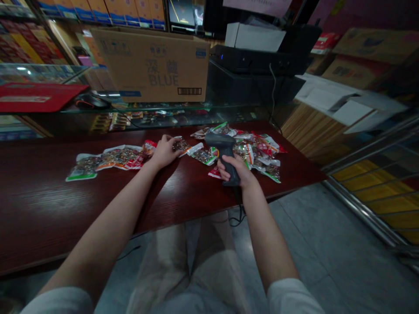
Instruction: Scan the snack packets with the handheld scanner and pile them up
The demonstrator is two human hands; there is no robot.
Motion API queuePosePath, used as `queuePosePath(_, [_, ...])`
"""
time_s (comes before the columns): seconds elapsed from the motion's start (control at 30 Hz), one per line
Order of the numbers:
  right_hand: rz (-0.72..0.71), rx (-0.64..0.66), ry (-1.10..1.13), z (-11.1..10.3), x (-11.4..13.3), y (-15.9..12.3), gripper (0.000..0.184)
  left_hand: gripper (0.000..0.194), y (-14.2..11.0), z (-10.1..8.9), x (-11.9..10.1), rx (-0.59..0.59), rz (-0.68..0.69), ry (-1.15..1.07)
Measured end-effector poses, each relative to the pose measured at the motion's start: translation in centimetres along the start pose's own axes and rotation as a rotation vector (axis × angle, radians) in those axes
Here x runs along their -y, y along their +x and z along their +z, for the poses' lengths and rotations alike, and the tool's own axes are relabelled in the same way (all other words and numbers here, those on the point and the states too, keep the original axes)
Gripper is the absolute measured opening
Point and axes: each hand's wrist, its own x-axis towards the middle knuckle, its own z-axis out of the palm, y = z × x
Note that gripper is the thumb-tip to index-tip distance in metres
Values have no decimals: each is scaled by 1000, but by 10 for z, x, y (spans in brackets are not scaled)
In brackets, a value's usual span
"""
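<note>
My right hand [236, 171] is wrapped round the handle of a dark grey barcode scanner [221, 146], its head aimed at the snack packets ahead. My left hand [165, 150] rests on the dark red table [49, 196], fingers curled on a small snack packet [182, 146]. A row of scanned-looking packets [108, 160] lies to the left of that hand. A loose pile of several packets [258, 152] lies right of the scanner.
A glass counter [137, 109] runs behind the table, with a mouse [90, 102], a red mat [36, 97] and a cardboard box [152, 65] on it. A black printer [258, 61] stands at the back right. The scanner's cable [238, 216] hangs off the table's front edge.
</note>
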Motion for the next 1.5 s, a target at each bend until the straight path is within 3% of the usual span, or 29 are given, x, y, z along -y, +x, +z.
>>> queuePosePath(0.2, [37,15,-31,2,1,-1,36,76,-4,-11,11,109,6,-96])
queuePosePath(0.33, [46,7,-49,5,2,-1,33,48,-2,-11,11,99,-56,-172])
queuePosePath(0.4, [54,0,-56,6,3,-2,33,38,0,-10,13,57,-71,-214])
queuePosePath(0.53, [63,-13,-74,7,3,-2,34,39,3,-11,26,-123,-51,-313])
queuePosePath(0.67, [67,-8,-98,7,3,-2,33,38,8,-17,36,-327,32,-495])
queuePosePath(0.77, [69,-11,-107,7,2,-2,34,38,8,-22,31,-393,131,-511])
queuePosePath(0.93, [64,-22,-112,7,1,-2,33,36,2,-24,13,-361,221,-503])
queuePosePath(1.3, [76,-30,-155,8,1,-2,34,35,-10,-31,-8,-242,119,-431])
queuePosePath(1.5, [65,-22,-141,9,4,-2,37,36,-7,-38,-8,-246,195,-304])
